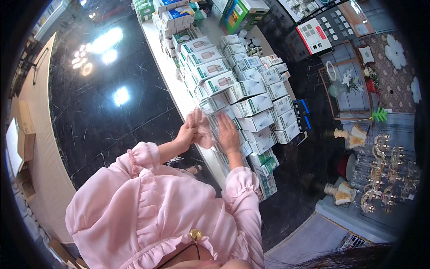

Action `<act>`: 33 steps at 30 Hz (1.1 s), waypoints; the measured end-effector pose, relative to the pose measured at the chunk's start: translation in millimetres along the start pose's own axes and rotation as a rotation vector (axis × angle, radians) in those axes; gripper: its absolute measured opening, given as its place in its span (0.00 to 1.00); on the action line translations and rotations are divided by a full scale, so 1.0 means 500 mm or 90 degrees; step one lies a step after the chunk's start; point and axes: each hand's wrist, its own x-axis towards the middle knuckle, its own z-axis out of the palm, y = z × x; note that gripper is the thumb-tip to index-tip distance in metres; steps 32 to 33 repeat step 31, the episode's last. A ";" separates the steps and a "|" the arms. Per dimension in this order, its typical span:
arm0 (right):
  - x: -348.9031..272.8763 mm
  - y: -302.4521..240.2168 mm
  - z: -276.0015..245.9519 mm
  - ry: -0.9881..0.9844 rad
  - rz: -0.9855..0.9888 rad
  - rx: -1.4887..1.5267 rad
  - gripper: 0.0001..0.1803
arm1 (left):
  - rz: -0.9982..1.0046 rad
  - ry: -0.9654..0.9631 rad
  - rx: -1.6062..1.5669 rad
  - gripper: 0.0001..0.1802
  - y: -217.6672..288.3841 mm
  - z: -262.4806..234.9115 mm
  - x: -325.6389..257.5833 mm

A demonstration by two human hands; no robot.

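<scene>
My left hand (185, 136) is closed around a thin, crumpled pinkish cloth (205, 135), which hangs against the near left side of the stacked boxes. My right hand (228, 133) lies with its fingers stretched out on a white box in the nearest rows and holds nothing. Around both hands stand rows of white light-bulb boxes (252, 106) with green print. Taller stacks with a bulb picture (219, 84) rise just beyond my hands. Parts of the boxes under my right palm are hidden.
The boxes stand on a long white table (168, 80). Farther along it are a green carton (246, 15) and loose white bulbs (253, 42). Glossy black floor (112, 134) lies to the left. Glass chandeliers (380, 170) stand at the right, beside a wooden frame (342, 89).
</scene>
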 end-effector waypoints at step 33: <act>-0.009 0.005 0.009 0.013 0.016 0.034 0.22 | 0.108 -0.132 0.525 0.48 -0.023 -0.096 -0.007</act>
